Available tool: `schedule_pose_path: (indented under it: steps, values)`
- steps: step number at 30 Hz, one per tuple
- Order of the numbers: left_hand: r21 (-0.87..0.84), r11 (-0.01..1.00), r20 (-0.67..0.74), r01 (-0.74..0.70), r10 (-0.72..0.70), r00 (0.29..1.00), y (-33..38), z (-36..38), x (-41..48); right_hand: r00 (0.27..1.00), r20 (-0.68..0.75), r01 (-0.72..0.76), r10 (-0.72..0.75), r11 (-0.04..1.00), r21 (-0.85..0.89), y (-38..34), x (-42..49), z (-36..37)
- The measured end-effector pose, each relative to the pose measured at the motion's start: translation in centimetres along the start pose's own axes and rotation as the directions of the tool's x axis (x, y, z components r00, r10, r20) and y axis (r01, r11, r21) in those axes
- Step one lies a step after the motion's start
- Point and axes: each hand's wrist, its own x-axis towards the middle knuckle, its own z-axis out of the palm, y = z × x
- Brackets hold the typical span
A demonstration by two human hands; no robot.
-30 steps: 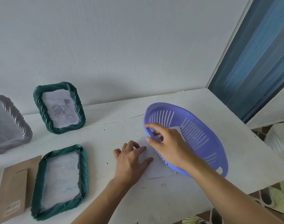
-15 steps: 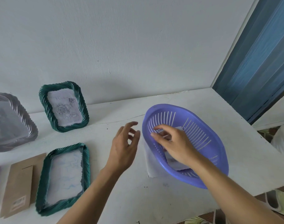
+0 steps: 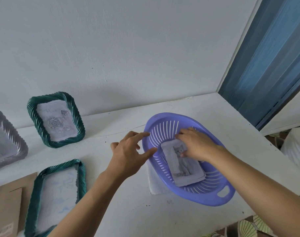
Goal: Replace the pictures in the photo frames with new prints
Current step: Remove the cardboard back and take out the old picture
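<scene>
Right hand (image 3: 197, 146) inside purple basket (image 3: 205, 200), fingers together over the cat print (image 3: 183, 168) (grip unclear). Left hand (image 3: 128, 153) at basket's left rim, fingers spread, fingertips touching it.

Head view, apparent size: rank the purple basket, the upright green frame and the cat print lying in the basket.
1. purple basket
2. upright green frame
3. cat print, partly covered by the right hand, yet clearly smaller
</scene>
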Motion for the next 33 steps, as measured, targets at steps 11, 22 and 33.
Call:
schedule_pose_path:
  steps: [11,22,33]
  values:
    - [-0.013,0.999,-0.022,0.038,-0.038,0.999,0.3,-0.3,0.2,0.980,-0.195,-0.035,0.030,0.999,-0.020,-1.1,-0.3,0.5]
    - [0.019,0.999,0.033,0.033,-0.033,0.999,0.5,-0.4,0.3,0.931,-0.360,0.064,0.065,0.940,0.335,-0.2,-0.9,-0.1]
    - [-0.176,0.984,-0.147,-0.014,-0.012,0.989,1.2,-1.0,-1.2,0.811,-0.475,0.250,0.341,0.532,0.809,-4.3,-2.4,-4.7]
